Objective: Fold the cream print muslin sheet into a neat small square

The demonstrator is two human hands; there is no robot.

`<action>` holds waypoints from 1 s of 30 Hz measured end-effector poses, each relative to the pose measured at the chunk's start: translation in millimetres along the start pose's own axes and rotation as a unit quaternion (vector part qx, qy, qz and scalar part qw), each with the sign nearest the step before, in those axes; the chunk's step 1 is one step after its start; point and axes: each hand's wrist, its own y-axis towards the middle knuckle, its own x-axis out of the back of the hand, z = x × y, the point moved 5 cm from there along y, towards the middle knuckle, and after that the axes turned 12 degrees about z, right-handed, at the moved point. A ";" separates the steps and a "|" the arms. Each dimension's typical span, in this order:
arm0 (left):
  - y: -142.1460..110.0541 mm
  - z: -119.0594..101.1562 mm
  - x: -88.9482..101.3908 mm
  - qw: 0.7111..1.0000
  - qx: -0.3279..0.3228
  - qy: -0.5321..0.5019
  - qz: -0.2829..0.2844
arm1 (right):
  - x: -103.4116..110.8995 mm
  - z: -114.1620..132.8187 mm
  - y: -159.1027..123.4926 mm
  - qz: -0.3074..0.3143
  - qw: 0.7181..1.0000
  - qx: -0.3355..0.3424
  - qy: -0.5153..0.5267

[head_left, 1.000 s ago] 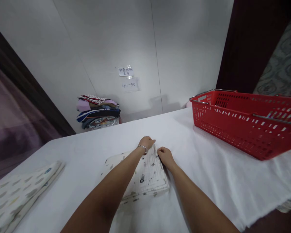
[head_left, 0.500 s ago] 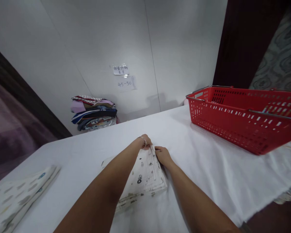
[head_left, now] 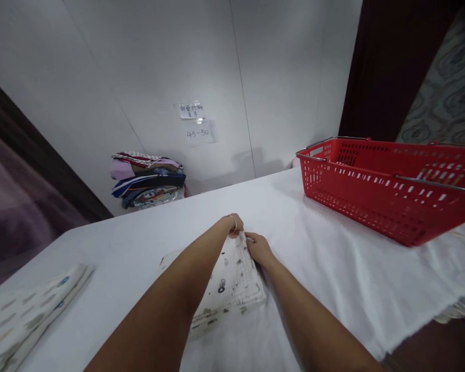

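Observation:
A folded white cloth (head_left: 232, 276) with small dark prints lies on the white-covered table, partly hidden under my left forearm. My left hand (head_left: 235, 223), with a bracelet at the wrist, reaches across to the cloth's far corner and has its fingers closed on that edge. Close beside it, my right hand (head_left: 259, 249) pinches the same cloth at its far right edge, fingertips partly tucked behind the fabric.
Another folded cloth (head_left: 27, 315), white with grey spots, lies at the table's left. A red plastic basket (head_left: 372, 204) with metal handles stands on the right. Behind the table edge rises a stack of folded clothes (head_left: 149, 181) against the wall, near paper signs (head_left: 201, 133).
Both hands keep their places at the cloth's far corner; my left wrist has turned slightly. The whole view has shifted a little.

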 end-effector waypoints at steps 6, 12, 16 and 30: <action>-0.5 5.3 1.7 0.999 -0.003 0.043 0.021 | 0.4 -0.9 0.6 -0.008 1.000 0.000 0.006; -4.6 -9.2 4.7 0.990 0.004 0.143 -0.013 | -0.4 -5.3 2.0 -0.007 1.000 -0.005 0.016; -9.6 -22.4 10.8 0.979 0.002 0.193 -0.068 | -1.6 -5.9 1.9 -0.008 1.000 -0.005 0.023; -11.5 -20.2 1.4 0.982 -0.016 0.159 -0.105 | -3.1 -8.5 4.1 -0.011 1.000 -0.019 -0.001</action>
